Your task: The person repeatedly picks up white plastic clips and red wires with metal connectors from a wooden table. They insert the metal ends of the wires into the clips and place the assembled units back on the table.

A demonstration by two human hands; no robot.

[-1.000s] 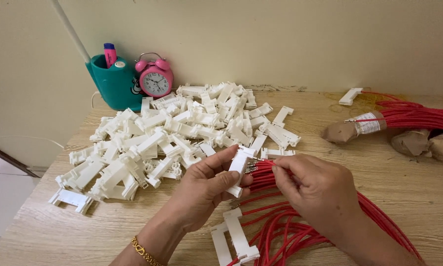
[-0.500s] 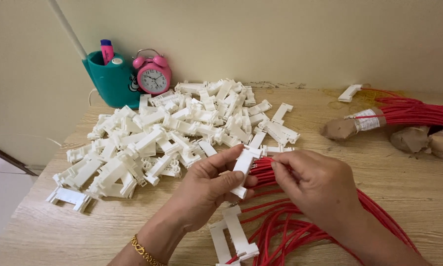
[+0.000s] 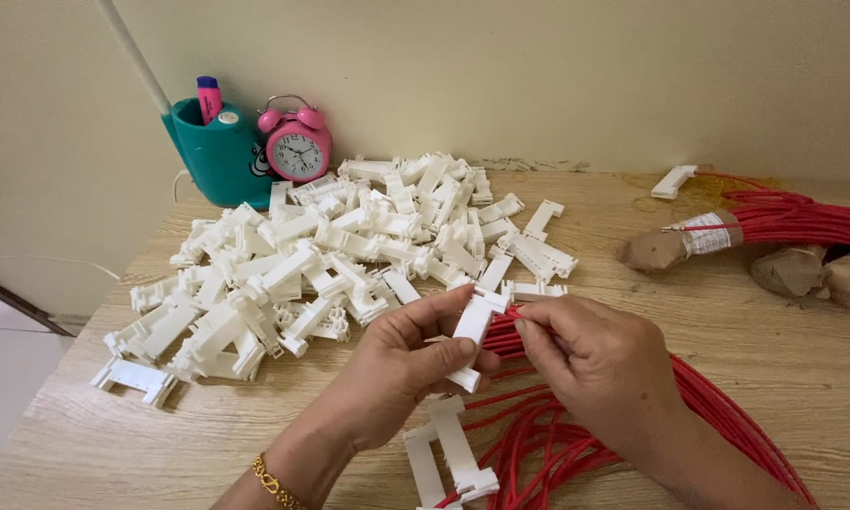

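My left hand [image 3: 401, 364] pinches a white plastic connector housing [image 3: 472, 326] between thumb and fingers, held upright above the table. My right hand [image 3: 600, 364] grips the end of a thin red wire [image 3: 519, 319] right at the side of that housing. The wire belongs to a loose bundle of red wires [image 3: 576, 444] lying under both hands. Two more white housings with wires in them [image 3: 449, 458] lie near my left wrist. A gold bracelet [image 3: 272, 484] is on the left wrist.
A big heap of white connector housings [image 3: 331, 260] covers the wooden table [image 3: 85, 444] left of centre. A teal pen holder [image 3: 215, 151] and pink alarm clock [image 3: 297, 146] stand by the wall. Taped red wire bundles [image 3: 774, 222] lie at the right.
Both hands and the white housing have stayed in about the same spot; the view has shifted slightly. The right fingers have closed in nearer the housing's side.
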